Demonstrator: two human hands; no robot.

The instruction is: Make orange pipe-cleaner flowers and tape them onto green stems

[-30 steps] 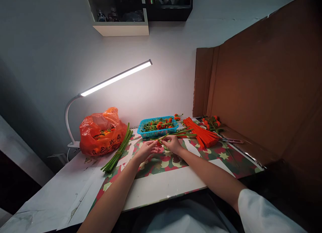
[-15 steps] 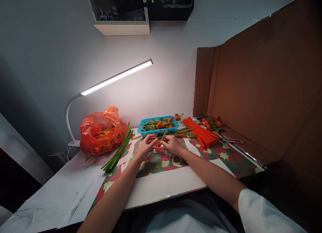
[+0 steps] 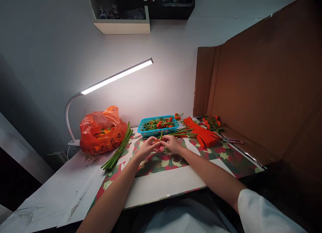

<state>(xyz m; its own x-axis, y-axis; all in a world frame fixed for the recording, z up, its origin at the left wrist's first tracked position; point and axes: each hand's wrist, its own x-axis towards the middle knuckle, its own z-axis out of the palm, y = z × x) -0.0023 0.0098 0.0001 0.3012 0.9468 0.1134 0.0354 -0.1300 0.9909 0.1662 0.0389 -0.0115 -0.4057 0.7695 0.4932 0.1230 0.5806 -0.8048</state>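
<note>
My left hand [image 3: 148, 148] and my right hand [image 3: 172, 144] meet over the table, in front of the blue basket [image 3: 158, 133]. Between their fingertips is a small orange flower [image 3: 157, 141], mostly covered by the fingers. A short green stem [image 3: 161, 135] rises from the pinch. Both hands are closed on the flower, thumbs and forefingers together. Inside the basket lie several orange flowers [image 3: 159, 125] with green stems. To the right is a fanned bundle of red-orange fuzzy stems [image 3: 202, 134]; on the left rests a tied bundle of green stems [image 3: 118, 154].
An orange plastic bag [image 3: 100, 144] with yellow and orange flowers inside stands at the left, by a lit clamp lamp [image 3: 117, 77]. More orange flowers [image 3: 211, 122] and scissors [image 3: 232, 140] lie at the right. A cardboard sheet [image 3: 259, 92] walls off the right side.
My left hand has moved slightly right and its fingertips have closed in against my right hand's. The flower is more covered, and the stem has shifted a little left.
</note>
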